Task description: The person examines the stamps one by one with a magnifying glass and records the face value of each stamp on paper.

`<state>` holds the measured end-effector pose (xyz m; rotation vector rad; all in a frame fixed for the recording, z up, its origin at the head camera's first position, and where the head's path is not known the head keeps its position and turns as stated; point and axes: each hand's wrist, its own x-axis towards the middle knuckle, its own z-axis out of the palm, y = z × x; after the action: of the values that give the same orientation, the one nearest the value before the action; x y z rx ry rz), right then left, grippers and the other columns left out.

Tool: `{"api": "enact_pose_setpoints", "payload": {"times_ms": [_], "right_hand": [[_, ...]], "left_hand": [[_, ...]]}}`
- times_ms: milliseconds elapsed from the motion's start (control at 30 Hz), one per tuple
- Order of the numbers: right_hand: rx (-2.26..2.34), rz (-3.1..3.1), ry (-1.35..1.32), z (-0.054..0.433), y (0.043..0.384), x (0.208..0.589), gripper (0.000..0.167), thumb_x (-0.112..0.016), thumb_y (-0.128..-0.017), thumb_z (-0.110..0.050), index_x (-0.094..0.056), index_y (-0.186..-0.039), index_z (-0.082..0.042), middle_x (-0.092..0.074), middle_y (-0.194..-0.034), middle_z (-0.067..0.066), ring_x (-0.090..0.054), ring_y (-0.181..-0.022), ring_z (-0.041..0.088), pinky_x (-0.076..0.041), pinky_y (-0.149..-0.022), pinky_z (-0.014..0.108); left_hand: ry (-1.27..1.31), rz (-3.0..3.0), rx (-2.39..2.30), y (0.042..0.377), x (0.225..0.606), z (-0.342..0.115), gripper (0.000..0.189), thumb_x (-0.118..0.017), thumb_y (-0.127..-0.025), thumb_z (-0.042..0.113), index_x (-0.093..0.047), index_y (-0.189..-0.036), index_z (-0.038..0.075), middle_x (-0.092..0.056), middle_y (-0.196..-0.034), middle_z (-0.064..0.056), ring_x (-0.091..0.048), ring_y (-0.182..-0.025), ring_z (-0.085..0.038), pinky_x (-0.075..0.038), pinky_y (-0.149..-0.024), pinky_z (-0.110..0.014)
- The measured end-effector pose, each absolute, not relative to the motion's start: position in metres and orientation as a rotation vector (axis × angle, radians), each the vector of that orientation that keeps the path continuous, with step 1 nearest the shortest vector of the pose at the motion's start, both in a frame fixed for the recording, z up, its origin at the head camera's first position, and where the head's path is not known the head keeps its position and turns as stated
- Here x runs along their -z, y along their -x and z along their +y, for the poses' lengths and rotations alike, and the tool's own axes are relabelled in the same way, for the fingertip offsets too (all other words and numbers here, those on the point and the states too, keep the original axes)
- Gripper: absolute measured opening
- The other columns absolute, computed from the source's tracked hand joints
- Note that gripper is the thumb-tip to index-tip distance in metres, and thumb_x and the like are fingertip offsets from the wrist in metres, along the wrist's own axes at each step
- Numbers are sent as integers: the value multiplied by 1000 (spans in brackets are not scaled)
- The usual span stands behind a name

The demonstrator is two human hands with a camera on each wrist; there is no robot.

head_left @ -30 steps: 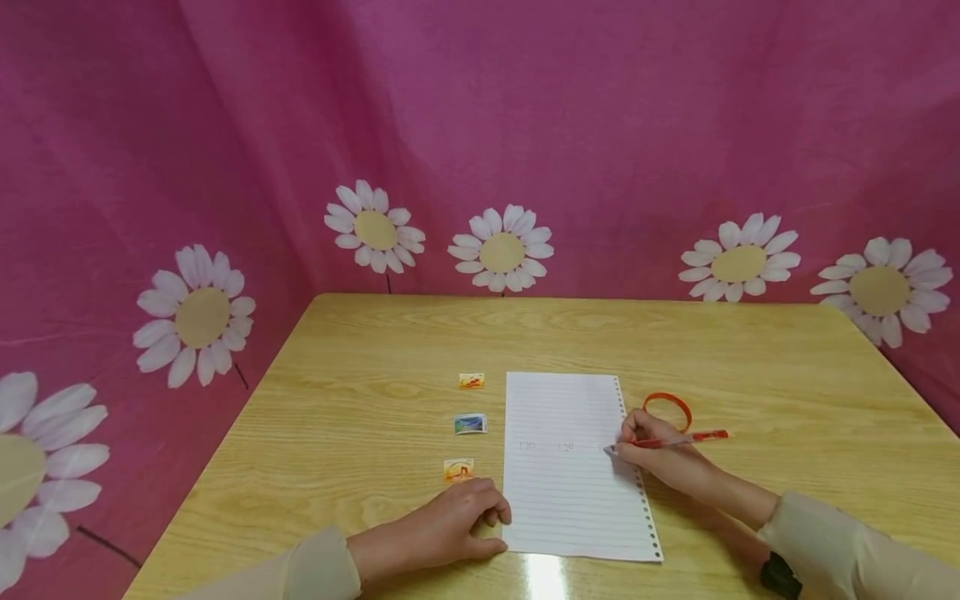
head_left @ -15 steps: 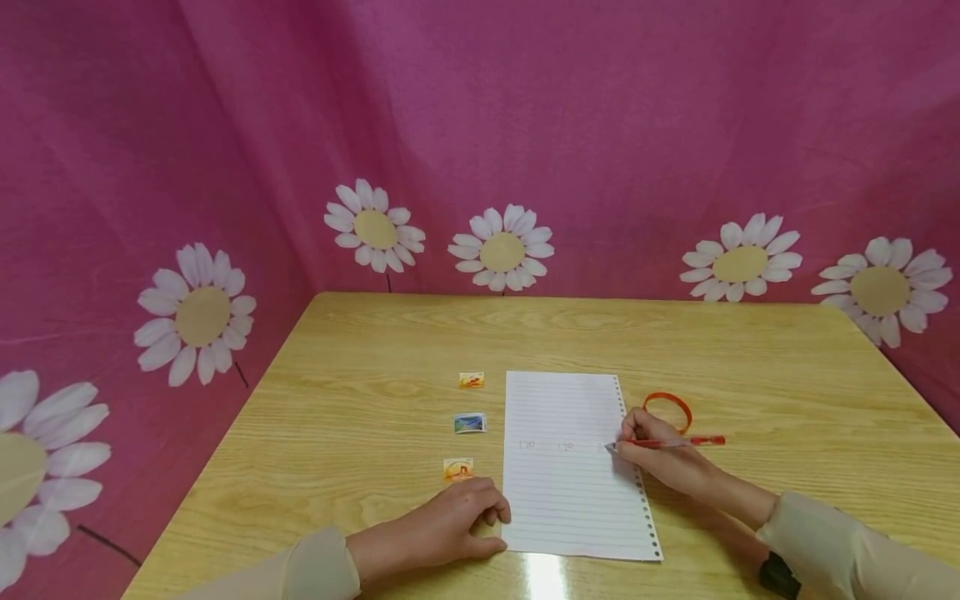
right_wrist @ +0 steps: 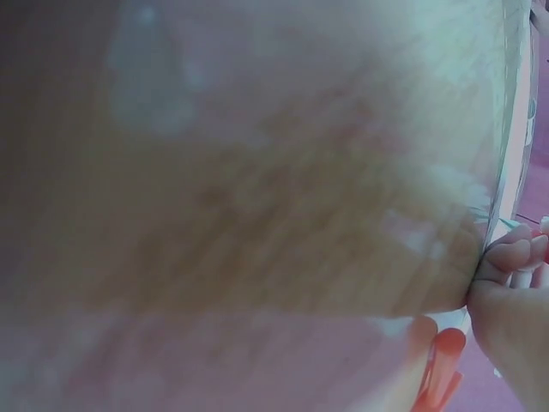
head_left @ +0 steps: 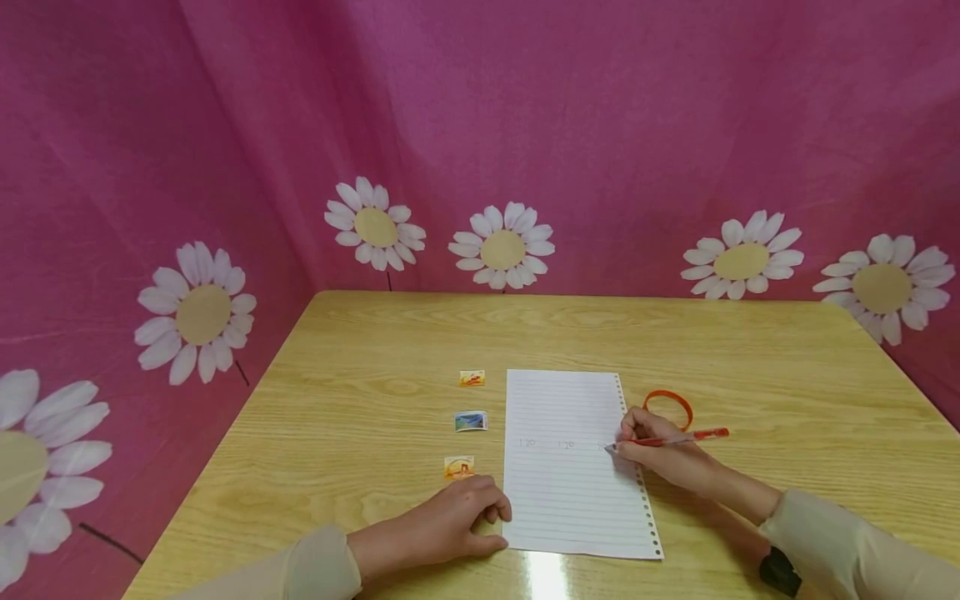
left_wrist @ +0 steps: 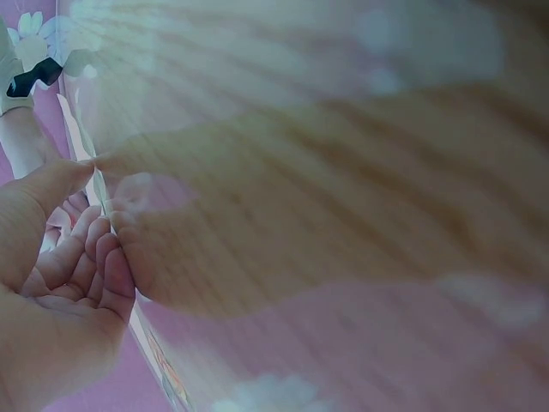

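Note:
A lined white sheet of paper [head_left: 570,508] with punched holes down its right side lies on the table in the head view. Two faint pencil-like numbers [head_left: 566,445] stand mid-page, with another small mark at the pen tip. My right hand [head_left: 667,458] pinches a red pen [head_left: 709,434], its tip on the sheet near the right margin. Loosely curled, my left hand [head_left: 453,521] rests at the sheet's lower left edge, thumb and fingertips touching it. Just beyond that hand lies an orange stamp-like picture [head_left: 459,466], with a blue one [head_left: 471,421] and another orange one [head_left: 472,379] farther back.
A red-orange ring-shaped band [head_left: 691,413] lies just beyond my right hand, right of the sheet. The wooden table [head_left: 360,367] meets a pink flowered curtain [head_left: 600,150] at the back and left. A small dark object [head_left: 780,572] shows under the right sleeve.
The pen has tilted slightly and moved in small strokes, leaving a mark near the right margin. My left hand, the sheet and the small pictures have kept their places.

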<state>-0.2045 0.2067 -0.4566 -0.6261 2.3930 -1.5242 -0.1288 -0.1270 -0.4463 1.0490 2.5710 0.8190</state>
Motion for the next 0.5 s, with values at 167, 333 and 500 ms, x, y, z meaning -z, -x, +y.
{"api": "enact_pose_setpoints", "payload": {"times_ms": [167, 333, 500], "right_hand": [[1537, 2379, 603, 206, 203, 455, 19, -61, -93, -7, -45, -92, 4, -43, -76, -2, -41, -63, 1, -32, -51, 20], [1535, 2394, 586, 205, 203, 455, 19, -61, -94, -7, -46, -93, 4, -43, -78, -1, -40, -65, 1, -30, -52, 21], [1570, 2419, 549, 205, 201, 457, 19, -62, -93, -6, -46, -93, 4, -45, -79, -3, -42, -67, 1, -33, -55, 19]], "left_hand": [[-1050, 2574, -816, 129, 447, -127, 17, -74, -87, 20, -62, -98, 13, -53, -87, 7, -43, -81, 3, -41, -75, -10], [-1058, 2585, -806, 130, 447, -127, 18, -74, -87, 20, -62, -98, 13, -53, -87, 7, -44, -82, 3, -41, -76, -11], [-1050, 2579, -813, 129, 448, -127, 18, -75, -87, 20, -63, -98, 13, -53, -87, 7, -43, -81, 3, -41, -76, -11]]}}
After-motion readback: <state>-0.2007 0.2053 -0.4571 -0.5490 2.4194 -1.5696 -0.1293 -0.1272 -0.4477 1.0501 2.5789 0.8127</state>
